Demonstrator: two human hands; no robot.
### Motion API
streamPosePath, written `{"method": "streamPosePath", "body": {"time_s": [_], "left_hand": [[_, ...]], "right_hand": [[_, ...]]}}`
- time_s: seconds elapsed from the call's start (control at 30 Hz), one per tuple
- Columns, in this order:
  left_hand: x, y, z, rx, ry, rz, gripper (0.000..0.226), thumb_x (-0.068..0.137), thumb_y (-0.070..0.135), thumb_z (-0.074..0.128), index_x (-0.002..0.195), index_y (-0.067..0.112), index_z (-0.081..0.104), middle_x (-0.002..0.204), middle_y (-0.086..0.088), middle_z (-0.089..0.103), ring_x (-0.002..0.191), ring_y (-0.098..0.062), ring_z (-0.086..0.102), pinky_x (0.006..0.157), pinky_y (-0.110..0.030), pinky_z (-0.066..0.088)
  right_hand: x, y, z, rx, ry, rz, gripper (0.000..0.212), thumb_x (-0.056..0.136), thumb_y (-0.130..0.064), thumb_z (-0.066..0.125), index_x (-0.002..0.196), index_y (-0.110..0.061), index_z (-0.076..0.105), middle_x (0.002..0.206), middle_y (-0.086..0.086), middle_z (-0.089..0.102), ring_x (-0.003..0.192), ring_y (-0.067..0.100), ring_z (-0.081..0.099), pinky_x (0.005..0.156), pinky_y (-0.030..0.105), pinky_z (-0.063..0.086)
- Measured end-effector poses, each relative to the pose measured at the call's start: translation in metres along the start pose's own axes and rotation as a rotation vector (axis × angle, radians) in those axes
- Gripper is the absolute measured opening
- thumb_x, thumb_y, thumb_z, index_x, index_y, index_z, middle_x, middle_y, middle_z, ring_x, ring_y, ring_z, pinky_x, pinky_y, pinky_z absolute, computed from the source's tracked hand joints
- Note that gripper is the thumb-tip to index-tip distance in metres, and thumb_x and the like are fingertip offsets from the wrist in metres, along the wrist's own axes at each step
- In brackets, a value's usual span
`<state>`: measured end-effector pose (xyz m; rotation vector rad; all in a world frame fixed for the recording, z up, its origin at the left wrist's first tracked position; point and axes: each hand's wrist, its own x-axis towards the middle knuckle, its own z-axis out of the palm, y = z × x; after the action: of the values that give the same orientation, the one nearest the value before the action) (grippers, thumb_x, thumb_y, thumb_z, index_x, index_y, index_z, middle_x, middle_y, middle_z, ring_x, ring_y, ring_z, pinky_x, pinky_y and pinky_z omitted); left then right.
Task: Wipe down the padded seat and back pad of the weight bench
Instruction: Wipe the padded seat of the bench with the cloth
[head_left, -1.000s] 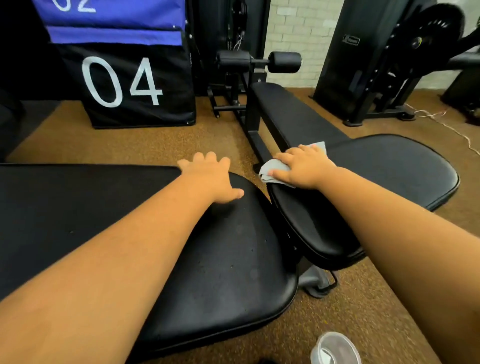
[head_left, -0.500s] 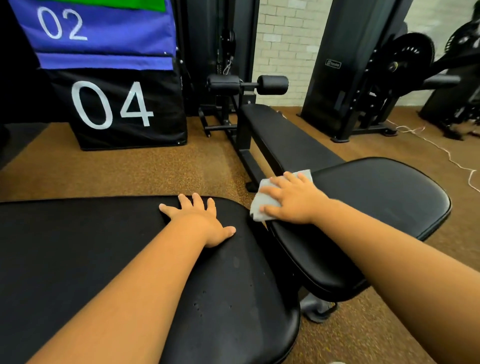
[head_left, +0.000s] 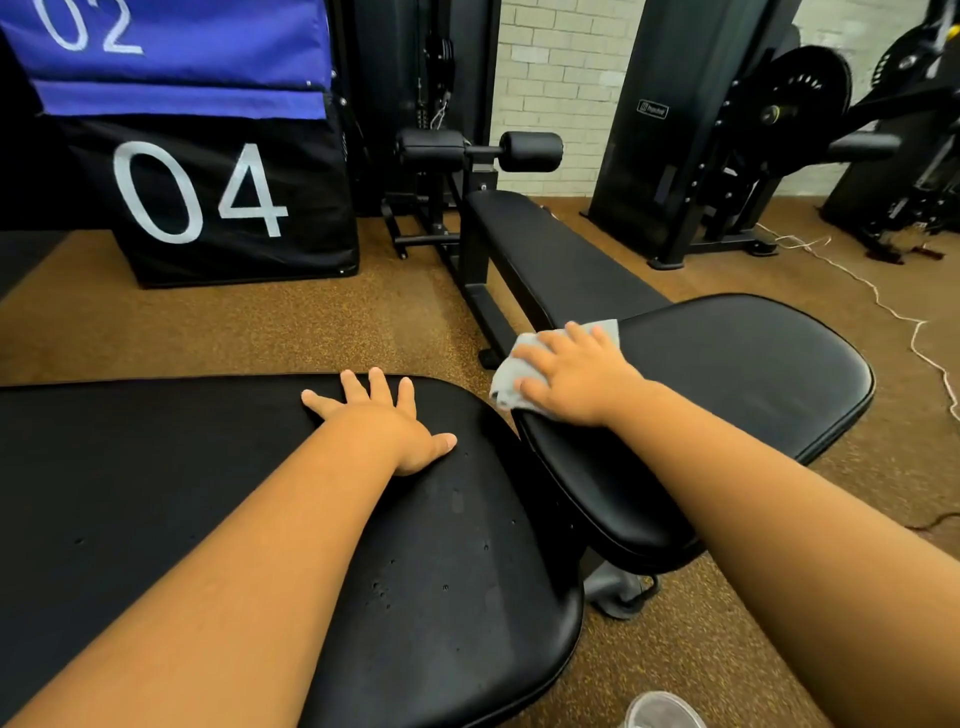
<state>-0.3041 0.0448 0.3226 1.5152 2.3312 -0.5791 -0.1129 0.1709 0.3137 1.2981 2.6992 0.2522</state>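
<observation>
Pressing cloth (head_left: 506, 376) flat under right hand (head_left: 574, 376), fingers straight, at seat (head_left: 727, 374) edge; left hand (head_left: 387, 421) flat on pad (head_left: 156, 467). Risk: cloth overhanging edge beyond fingertips, could slip off.

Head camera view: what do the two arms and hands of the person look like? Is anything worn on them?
Both arms are bare as far up as the view shows; no sleeve is visible. The left hand and the right hand wear no gloves. No watch, bracelet or ring shows on either wrist or on the fingers. The fingernails look short and unpainted.
</observation>
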Motion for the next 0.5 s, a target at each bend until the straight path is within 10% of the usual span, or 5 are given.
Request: {"method": "streamPosePath", "body": {"time_s": [0.13,0.5], "left_hand": [[0.000,0.000,0.003,0.005,0.022,-0.002,0.094,0.086,0.079,0.022,0.153,0.025,-0.016,0.160,-0.009,-0.021,0.145,-0.040,-0.019,0.108,-0.073,0.001],[-0.003,-0.001,0.002,-0.005,0.033,-0.004,0.094,0.086,0.079,0.022,0.153,0.025,-0.014,0.161,-0.009,-0.019,0.146,-0.039,-0.018,0.109,-0.072,0.001]], "right_hand": [[0.015,-0.018,-0.013,-0.036,-0.068,0.202,0.056,0.095,-0.057,0.023,0.138,-0.029,0.045,0.140,0.010,0.045,0.129,0.037,0.036,0.108,0.054,0.022],[0.000,-0.044,-0.009,0.051,-0.051,-0.125,0.043,0.102,-0.046,0.028,0.125,-0.026,0.058,0.132,0.003,0.051,0.128,0.027,0.040,0.106,0.042,0.030]]}}
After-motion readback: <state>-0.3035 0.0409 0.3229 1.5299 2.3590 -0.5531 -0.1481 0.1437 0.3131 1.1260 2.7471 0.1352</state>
